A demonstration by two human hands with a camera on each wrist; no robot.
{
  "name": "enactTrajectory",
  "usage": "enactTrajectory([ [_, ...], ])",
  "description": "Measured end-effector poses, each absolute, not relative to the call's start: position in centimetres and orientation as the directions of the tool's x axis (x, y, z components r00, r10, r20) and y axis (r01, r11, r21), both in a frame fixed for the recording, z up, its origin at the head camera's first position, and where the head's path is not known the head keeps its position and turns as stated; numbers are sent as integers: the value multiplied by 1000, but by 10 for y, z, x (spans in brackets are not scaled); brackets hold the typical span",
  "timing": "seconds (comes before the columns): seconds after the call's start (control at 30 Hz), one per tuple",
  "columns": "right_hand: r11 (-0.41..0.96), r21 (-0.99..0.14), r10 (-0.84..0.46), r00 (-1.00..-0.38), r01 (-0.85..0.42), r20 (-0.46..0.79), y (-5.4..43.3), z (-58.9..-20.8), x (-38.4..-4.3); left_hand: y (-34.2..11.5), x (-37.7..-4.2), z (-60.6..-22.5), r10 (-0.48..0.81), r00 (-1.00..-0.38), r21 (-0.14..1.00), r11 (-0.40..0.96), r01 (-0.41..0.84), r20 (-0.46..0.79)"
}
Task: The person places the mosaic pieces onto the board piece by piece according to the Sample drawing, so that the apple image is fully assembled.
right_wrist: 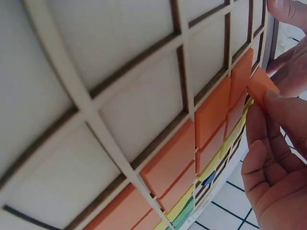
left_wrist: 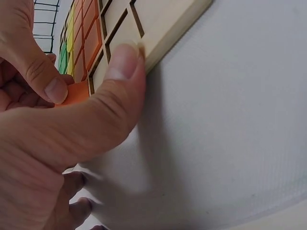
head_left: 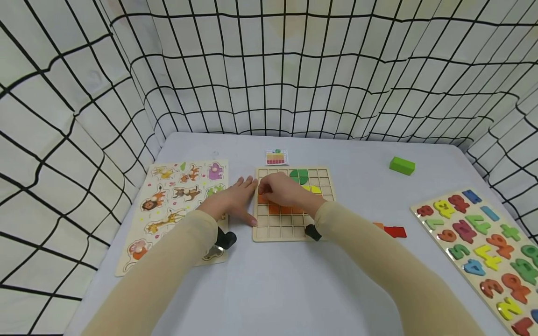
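Note:
My right hand (head_left: 282, 189) pinches an orange square tile (right_wrist: 261, 86) between thumb and fingers. It hangs tilted over the left side of a wooden grid board (head_left: 290, 233). Orange tiles (head_left: 286, 210), yellow pieces (head_left: 313, 189) and green pieces (head_left: 299, 176) sit in the board's cells. The left hand (head_left: 230, 199) lies at the board's left edge, fingers stretched out. Its thumb (left_wrist: 122, 67) rests on the wooden rim in the left wrist view. My right hand and forearm hide part of the grid in the head view.
A small pattern card (head_left: 276, 157) lies behind the board. An animal puzzle (head_left: 140, 226) lies under my left forearm. Orange and red pieces (head_left: 395, 232) are beside my right forearm. Farther right are a green block (head_left: 402, 165) and a number puzzle (head_left: 477, 281). Black netting surrounds the table.

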State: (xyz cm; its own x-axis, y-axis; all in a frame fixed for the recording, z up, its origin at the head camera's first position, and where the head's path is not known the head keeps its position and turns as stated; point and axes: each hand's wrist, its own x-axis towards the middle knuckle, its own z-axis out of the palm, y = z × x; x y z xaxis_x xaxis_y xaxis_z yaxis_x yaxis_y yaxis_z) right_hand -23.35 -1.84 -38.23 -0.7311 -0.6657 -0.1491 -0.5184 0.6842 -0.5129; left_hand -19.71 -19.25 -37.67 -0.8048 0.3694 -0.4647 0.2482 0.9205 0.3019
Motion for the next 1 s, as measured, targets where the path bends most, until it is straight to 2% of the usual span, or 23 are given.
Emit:
enactTrajectory([
  [0.37,749,-461,-612,-763,-475,-208,-25,-386,-233,-191,-198,-378,355,-811,290,927,240,-465],
  [0.63,762,-417,-610,-765,-495,-207,-27,-387,-230,-191,-198,-377,359,-809,285,926,247,-466],
  [0.8,760,-414,-615,-760,-502,-208,-26,-386,-229,-191,-198,-378,356,-810,282,928,245,-466],
  [1.0,738,-462,-621,-763,-491,-181,-12,-379,-228,-191,-198,-379,348,-811,276,931,239,-470],
])
